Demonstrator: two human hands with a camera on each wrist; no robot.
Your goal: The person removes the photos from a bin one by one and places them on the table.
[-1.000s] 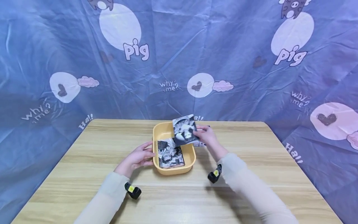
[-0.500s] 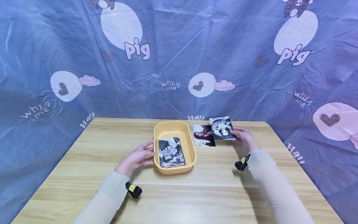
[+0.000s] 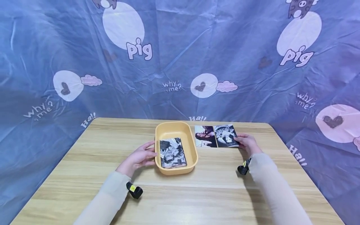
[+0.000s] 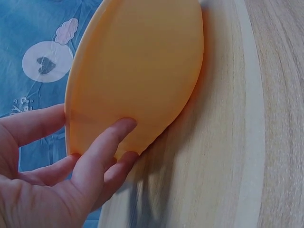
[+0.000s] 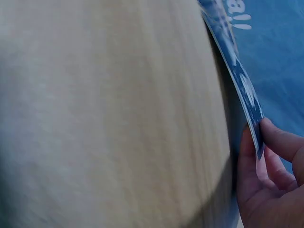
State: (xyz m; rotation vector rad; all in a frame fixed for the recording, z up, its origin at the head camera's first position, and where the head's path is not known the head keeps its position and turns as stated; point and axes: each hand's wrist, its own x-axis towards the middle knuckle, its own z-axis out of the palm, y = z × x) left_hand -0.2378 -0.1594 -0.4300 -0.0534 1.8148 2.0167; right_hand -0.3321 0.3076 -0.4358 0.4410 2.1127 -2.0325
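My right hand pinches the right edge of a black-and-white photo print, low over the table. In the right wrist view the print shows edge-on between thumb and fingers. Its left edge meets a colour photo print lying flat; whether they overlap slightly I cannot tell. My left hand rests against the left side of a yellow plastic basin. The left wrist view shows its fingertips spread on the outer wall. Inside the basin lies a stack of prints, a black-and-white one on top.
The wooden tabletop extends toward me and to both sides. A blue cloth backdrop printed with pigs and hearts hangs behind its far edge. Each wrist carries a small black camera.
My right hand has carried the black-and-white print from above the basin to the right, then lowered it beside the colour print, which is now uncovered. The left hand has stayed at the basin.
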